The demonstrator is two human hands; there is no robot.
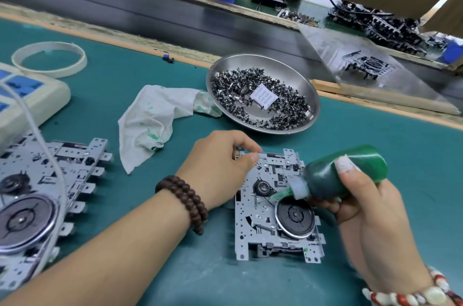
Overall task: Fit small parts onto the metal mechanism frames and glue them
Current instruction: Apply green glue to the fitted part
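Note:
A grey metal mechanism frame (pixel 260 228) with a round flywheel lies flat on the green mat in front of me. My left hand (pixel 218 168) grips its far left corner, fingers curled over the top edge. My right hand (pixel 368 208) holds a green glue bottle (pixel 350 170) tilted down to the left. The bottle's thin green nozzle (pixel 276 196) touches the frame between the small black hub and the flywheel. A steel dish (pixel 300 72) behind the frame holds several small black-and-silver parts and a white paper slip.
A stack of similar frames (pixel 37 195) lies at the left under a white cable. A stained white rag (pixel 155 117) sits beside the dish. A beige device (pixel 30 97) and a tape ring (pixel 50 59) are far left. A dark conveyor belt (pixel 150 10) runs behind the mat.

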